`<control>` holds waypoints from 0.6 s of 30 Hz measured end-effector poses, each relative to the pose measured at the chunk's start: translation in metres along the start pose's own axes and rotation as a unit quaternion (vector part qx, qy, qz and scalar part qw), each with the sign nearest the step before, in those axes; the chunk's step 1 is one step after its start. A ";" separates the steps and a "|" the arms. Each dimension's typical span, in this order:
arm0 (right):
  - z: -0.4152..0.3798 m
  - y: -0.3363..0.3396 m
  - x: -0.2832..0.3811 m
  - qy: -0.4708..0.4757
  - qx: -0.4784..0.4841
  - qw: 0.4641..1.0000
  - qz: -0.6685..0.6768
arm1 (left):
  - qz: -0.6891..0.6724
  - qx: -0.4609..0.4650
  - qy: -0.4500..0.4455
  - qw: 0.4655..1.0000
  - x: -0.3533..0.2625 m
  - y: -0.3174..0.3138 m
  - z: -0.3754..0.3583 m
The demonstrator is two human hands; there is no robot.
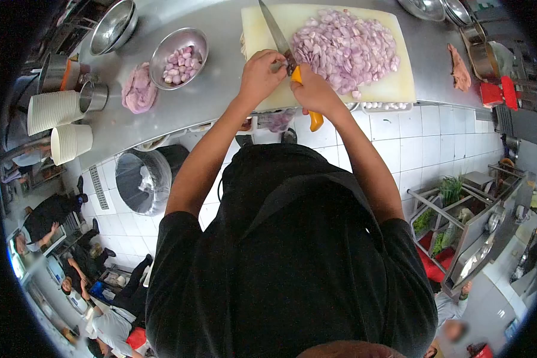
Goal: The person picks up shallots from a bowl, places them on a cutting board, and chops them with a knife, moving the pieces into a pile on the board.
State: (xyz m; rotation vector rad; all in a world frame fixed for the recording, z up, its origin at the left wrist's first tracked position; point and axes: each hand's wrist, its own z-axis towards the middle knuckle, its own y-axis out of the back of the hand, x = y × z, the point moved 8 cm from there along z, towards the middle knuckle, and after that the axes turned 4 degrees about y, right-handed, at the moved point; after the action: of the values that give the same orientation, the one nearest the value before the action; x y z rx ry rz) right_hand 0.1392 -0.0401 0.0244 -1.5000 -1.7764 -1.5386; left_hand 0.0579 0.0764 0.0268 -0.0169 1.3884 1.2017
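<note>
My right hand (315, 89) is wrapped round the yellow handle of a knife (273, 25). The blade points away from me and lies over the left part of a pale cutting board (256, 24). My left hand (260, 74) is beside the blade near its heel, with thumb and fingers curled together; whatever is in them is too small to make out. A wide heap of sliced shallots (346, 51) covers the right part of the board. Left of the board, a steel bowl (159, 56) contains whole peeled shallots (182, 64).
A pinkish bundle (139, 88) rests left of the bowl on the steel table (221, 36). Stacked white cups (55, 113) stand at the far left edge. A lined bin (142, 182) is on the floor. A cloth (458, 68) lies at right. Other people are lower left and lower right.
</note>
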 end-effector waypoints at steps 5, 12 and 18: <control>0.003 0.000 -0.007 0.020 -0.012 1.000 -0.004 | -0.036 0.060 0.010 0.997 -0.001 -0.002 0.003; -0.003 0.000 -0.008 0.046 -0.019 0.999 0.009 | -0.004 0.041 0.009 0.999 0.004 0.000 0.007; -0.007 0.000 -0.011 0.050 -0.023 0.998 0.004 | -0.008 0.067 0.031 0.997 -0.002 0.004 0.007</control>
State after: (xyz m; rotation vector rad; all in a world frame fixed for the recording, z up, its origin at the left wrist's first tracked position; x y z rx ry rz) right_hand 0.1407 -0.0514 0.0185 -1.4227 -1.6877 -1.6311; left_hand 0.0607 0.0812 0.0331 0.0290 1.5181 1.0994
